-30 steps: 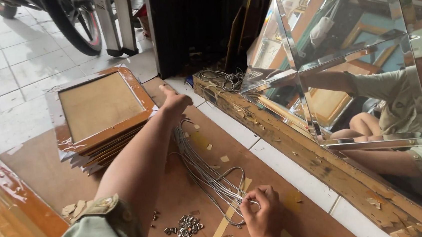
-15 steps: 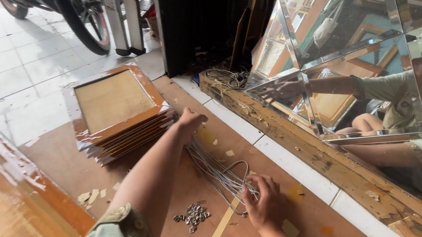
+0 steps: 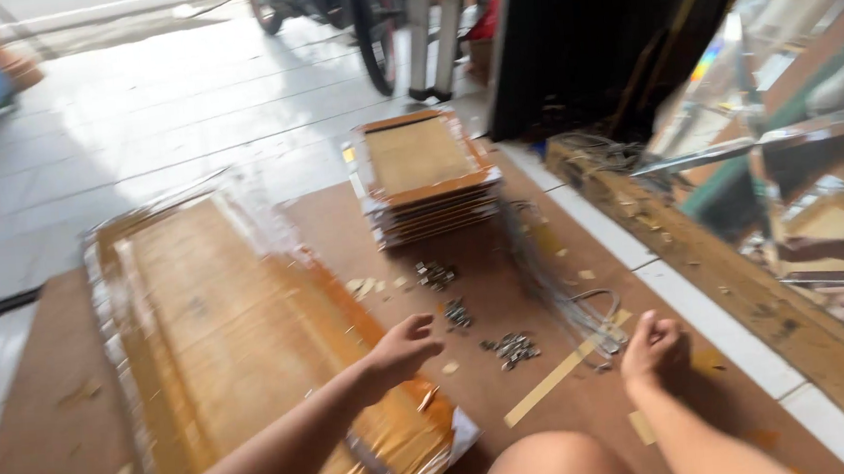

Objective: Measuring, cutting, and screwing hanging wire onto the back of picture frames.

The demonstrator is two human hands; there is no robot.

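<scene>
My left hand (image 3: 406,349) hovers with loosely spread fingers over the near right edge of a large flat plastic-wrapped stack of brown boards (image 3: 229,332). It holds nothing. My right hand (image 3: 651,341) is curled closed right beside the looped near end of a bundle of thin grey wires (image 3: 572,290) lying on the brown floor sheet. Motion blur hides whether it pinches a wire. Small piles of metal clips (image 3: 513,348) lie between my two hands.
A smaller stack of wooden picture frames (image 3: 424,175) sits farther back. A rough wooden beam (image 3: 704,255) and mirror panels (image 3: 812,86) run along the right. A strip of tape (image 3: 554,379) is stuck on the sheet. White tiled floor and bicycle wheels (image 3: 371,30) lie beyond.
My left arm has pulled back from the far end of the wire bundle toward the large wrapped stack. The view has swung left. My right hand stays by the wire loops.
</scene>
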